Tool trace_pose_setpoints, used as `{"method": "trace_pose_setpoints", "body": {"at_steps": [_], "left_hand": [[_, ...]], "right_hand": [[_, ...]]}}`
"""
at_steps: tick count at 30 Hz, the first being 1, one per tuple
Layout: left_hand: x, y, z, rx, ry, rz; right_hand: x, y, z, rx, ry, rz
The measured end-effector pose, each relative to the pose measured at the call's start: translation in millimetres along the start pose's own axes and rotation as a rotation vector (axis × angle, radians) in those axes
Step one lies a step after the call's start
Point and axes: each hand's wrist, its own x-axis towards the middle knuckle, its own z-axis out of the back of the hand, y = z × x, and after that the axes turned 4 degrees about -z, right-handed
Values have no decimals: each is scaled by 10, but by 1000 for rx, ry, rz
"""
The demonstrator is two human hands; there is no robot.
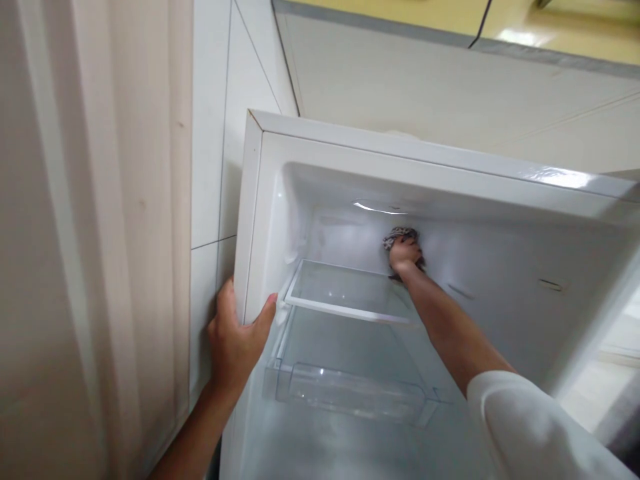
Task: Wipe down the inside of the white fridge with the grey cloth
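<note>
Our left hand (241, 327) clasps the fridge (253, 213) edge between thumb and fingers; dampness there could make it slip. Above the shelf (340, 283), our right hand's (407, 252) fingers bunch the cloth (400, 232) at the back; a trailing fold could snag.

A white refrigerator (480, 257) stands open before me, glossy inside, with a clear upper shelf (345, 290) edged in white. Deep within, just above that shelf, a dark-and-light patterned cloth (400, 232) sits bunched up, partly hidden from view.
</note>
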Motion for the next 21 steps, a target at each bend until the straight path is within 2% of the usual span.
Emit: {"method": "trace_pose_setpoints", "body": {"at_steps": [7, 13, 17, 21], "left_hand": [[-18, 18, -25, -5, -8, 12], [-25, 13, -31, -18, -12, -4], [-35, 26, -44, -7, -25, -15], [-44, 52, -68, 26, -40, -45]], "right_hand": [[-254, 168, -170, 127, 232, -51], [-460, 404, -153, 243, 324, -19], [-617, 775, -117, 283, 382, 117], [-842, 1261, -54, 317, 464, 391]]}}
